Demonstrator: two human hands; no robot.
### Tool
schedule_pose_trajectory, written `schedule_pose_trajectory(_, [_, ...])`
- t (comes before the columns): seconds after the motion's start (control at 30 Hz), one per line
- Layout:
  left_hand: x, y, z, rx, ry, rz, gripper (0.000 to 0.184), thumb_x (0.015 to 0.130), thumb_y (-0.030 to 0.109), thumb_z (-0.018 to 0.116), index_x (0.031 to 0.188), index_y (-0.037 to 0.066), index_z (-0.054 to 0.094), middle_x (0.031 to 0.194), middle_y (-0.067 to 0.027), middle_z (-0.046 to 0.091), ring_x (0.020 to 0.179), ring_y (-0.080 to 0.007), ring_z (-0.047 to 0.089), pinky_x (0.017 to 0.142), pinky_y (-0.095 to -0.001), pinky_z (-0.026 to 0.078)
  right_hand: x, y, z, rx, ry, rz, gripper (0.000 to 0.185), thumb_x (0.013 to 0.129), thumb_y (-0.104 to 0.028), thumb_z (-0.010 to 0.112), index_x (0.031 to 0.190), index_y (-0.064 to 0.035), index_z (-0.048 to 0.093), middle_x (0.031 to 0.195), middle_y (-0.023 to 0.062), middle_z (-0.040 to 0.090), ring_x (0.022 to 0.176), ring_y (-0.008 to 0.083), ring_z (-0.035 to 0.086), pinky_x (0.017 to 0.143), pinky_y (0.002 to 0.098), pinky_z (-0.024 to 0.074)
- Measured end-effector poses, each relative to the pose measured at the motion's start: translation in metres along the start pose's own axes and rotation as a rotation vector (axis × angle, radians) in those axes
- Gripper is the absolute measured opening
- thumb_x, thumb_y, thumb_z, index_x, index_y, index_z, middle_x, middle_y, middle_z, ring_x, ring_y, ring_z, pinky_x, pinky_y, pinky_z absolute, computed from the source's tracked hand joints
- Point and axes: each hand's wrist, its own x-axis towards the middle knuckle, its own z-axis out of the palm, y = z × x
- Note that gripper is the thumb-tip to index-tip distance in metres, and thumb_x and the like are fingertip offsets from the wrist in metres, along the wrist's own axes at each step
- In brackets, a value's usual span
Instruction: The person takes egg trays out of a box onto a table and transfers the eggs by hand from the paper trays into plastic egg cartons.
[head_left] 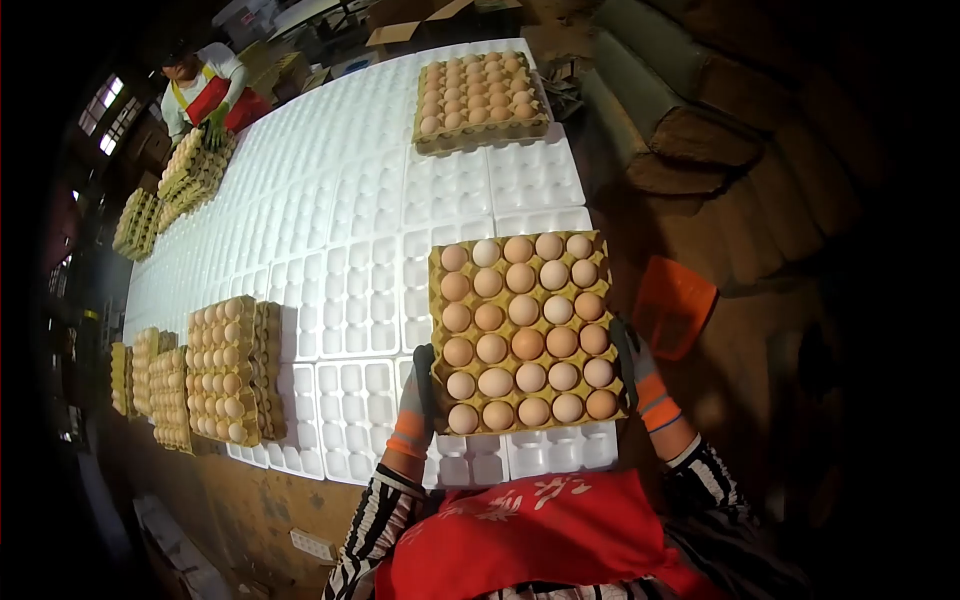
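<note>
Rectangular yellow-brown moulded-pulp tray [507, 330] | full: thirty oval eggs [523, 310], cream to brown, six rows of five | face up, held between left hand [423, 372] and right hand [630, 358]

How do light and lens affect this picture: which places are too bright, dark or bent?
Head view: the white moulded plastic trays glare toward the upper left; head view: the orange plastic bin sits amid shadow; head view: black fills the corners, and tray rows curve; head view: the pale-brown eggs in the yellowish egg tray look fairly sharp.
</note>
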Motion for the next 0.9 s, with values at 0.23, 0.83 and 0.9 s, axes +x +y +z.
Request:
schedule_pose_trajectory(0.23, [-0.013,0.004,0.007,0.105,0.087,0.059,0.059,0.104,0.040,0.056,0.146,-0.001,0.050,0.133,-0.0099,0.062,0.116,-0.0179,0.059,0.098,-0.0326,0.049,-0.021,-0.038,0.029,-0.016,0.082,0.019,0.050,0.103,-0.014,0.059,0.149,0.0013,0.045,0.141,0.0073,0.056,0.126,0.0166,0.054,0.107,0.0305,0.0433])
schedule_pose_trajectory(0.83, [-0.095,-0.002,0.003,0.514,0.182,0.383,0.047,0.106,0.016,0.047,0.148,-0.003,0.044,0.146,-0.0151,0.053,0.129,-0.0252,0.053,0.110,-0.0385,0.042,-0.100,-0.050,0.051,-0.279,-0.055,-0.050,0.060,0.102,-0.011,0.057,0.156,-0.0002,0.034,0.156,0.0120,0.043,0.141,0.0224,0.043,0.116,0.0360,0.0348])
schedule_pose_trajectory(0.9, [-0.100,-0.005,-0.001,0.674,0.273,0.573,0.049,0.102,0.005,0.046,0.150,-0.002,0.041,0.151,-0.0162,0.047,0.134,-0.0271,0.049,0.112,-0.0404,0.040,-0.106,-0.055,0.043,-0.344,-0.042,-0.135,0.060,0.102,-0.010,0.056,0.156,-0.0004,0.033,0.157,0.0124,0.042,0.141,0.0224,0.043,0.116,0.0360,0.0357])
